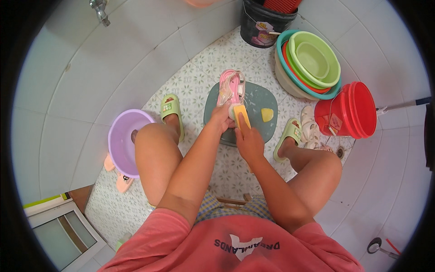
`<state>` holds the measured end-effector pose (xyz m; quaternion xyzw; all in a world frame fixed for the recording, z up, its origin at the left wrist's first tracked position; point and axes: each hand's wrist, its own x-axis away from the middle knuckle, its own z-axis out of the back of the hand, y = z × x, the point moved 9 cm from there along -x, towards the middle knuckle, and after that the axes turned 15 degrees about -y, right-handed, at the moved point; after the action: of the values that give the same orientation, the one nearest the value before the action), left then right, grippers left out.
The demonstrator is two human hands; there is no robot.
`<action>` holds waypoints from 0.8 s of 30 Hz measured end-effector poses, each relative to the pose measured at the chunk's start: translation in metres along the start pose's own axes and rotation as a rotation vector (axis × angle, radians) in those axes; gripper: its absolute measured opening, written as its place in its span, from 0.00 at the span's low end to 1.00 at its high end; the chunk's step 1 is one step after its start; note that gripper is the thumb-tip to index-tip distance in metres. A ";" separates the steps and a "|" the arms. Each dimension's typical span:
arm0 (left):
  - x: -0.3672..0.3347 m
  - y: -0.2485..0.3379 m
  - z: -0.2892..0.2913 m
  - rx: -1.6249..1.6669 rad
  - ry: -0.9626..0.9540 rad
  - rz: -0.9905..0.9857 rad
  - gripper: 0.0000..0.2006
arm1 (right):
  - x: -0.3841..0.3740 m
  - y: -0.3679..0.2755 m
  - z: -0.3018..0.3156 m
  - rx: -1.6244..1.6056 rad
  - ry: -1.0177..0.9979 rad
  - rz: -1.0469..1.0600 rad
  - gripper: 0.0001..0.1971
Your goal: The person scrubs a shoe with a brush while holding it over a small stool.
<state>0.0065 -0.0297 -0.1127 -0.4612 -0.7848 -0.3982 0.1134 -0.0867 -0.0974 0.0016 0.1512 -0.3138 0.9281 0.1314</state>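
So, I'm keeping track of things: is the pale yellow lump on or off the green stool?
On: the yellow lump rests on the green stool, apart from the right hand.

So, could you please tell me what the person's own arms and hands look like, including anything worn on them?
The left hand and right hand are both ungloved. Short pinkish-red cloth sleeves cover only the upper part of each arm, leaving the forearms bare. No watch or bracelet shows on either.
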 end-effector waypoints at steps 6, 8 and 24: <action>0.004 0.004 -0.004 -0.039 0.048 -0.009 0.19 | -0.011 -0.018 0.033 -0.116 -0.049 0.034 0.26; 0.007 0.004 -0.010 -0.029 0.075 -0.001 0.19 | -0.030 -0.015 0.033 -0.105 -0.053 -0.011 0.26; 0.000 0.003 -0.010 0.041 -0.059 -0.023 0.20 | -0.041 -0.007 0.024 -0.039 -0.056 -0.030 0.24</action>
<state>0.0070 -0.0360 -0.1040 -0.4613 -0.8009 -0.3698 0.0951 -0.0422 -0.1128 0.0086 0.1793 -0.3329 0.9152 0.1395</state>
